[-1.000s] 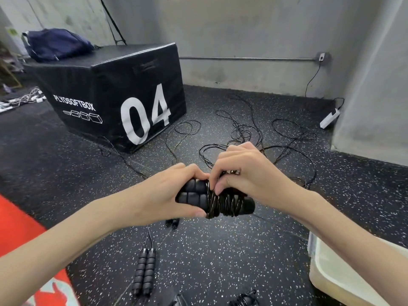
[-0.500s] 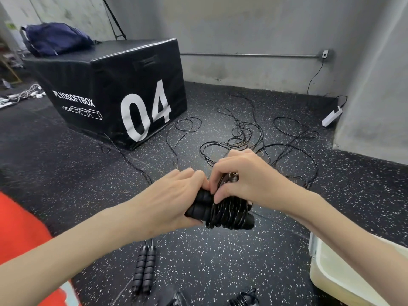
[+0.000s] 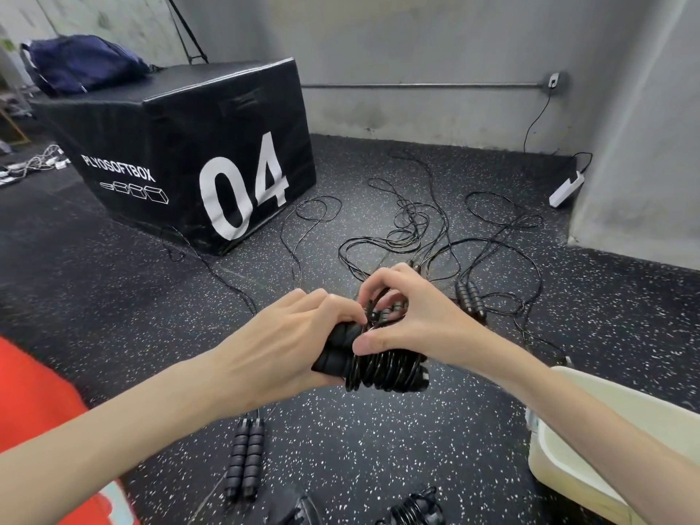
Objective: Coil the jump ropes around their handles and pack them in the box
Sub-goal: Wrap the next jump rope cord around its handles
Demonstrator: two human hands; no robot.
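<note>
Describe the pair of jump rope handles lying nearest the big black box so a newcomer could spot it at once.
Start at the black plyo box marked 04, then come toward the camera past the left hand. Below that wrist, a pair of ribbed black handles lies side by side on the speckled floor. Unlike the bundle held in both hands, no cord is wound round them.

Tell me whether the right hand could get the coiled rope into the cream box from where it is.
Probably yes. The cream box sits open just below the right forearm, with nothing between it and the right hand. The coiled rope is still gripped by the left hand too.
</note>
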